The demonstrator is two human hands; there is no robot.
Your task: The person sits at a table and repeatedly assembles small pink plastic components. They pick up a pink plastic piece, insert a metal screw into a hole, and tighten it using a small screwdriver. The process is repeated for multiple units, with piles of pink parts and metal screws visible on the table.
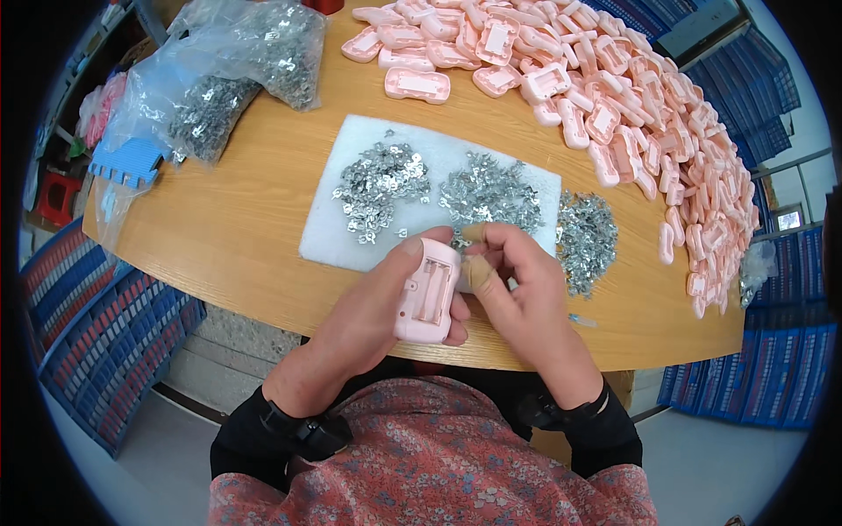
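Note:
My left hand [379, 298] is wrapped round a pale pink plastic housing [423, 330], its open battery compartment turned upward. Beside the housing's far right end, my right hand [537, 302] has thumb and forefinger pinched together, both tips in tan covers. Whatever lies between those fingertips is too small to make out. Just beyond my hands, a white foam sheet [326, 237] bears two heaps of small silvery metal clips, a left heap [383, 186] and a right heap [491, 193]. Another clip pile [586, 241] lies on the wood at the sheet's right edge.
A large mound of pink housings [627, 114] covers the table's far right. Clear plastic bags of metal clips [210, 114] rest at the far left by a blue foam piece [127, 162]. Blue trays of parts [105, 324] stand beyond the curved wooden table [254, 219].

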